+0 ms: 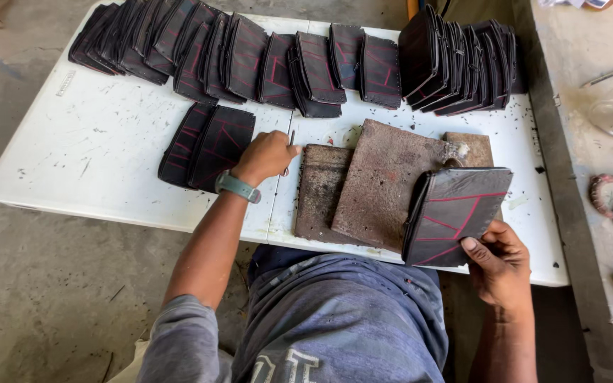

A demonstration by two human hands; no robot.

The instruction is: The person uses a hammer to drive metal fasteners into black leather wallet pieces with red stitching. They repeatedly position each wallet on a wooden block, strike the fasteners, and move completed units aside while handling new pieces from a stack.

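Observation:
My right hand [499, 261] grips the lower corner of a black leather wallet with red stitching [455, 214], held tilted over the front right of the white table [108, 149]. My left hand [267, 154], with a grey-green watch on the wrist, is closed on a thin metal tool [291, 140] near the table's middle seam. Just left of it lie two overlapping black stitched pieces [207, 145]. Two brown rusty slabs [377, 181] lie between my hands, one propped on the other.
Long rows of black red-stitched wallets [285, 60] stand along the table's far edge. A concrete ledge [590, 156] at right carries a glass jar, a pencil, scissors and a small frame. Bare concrete floor lies to the left.

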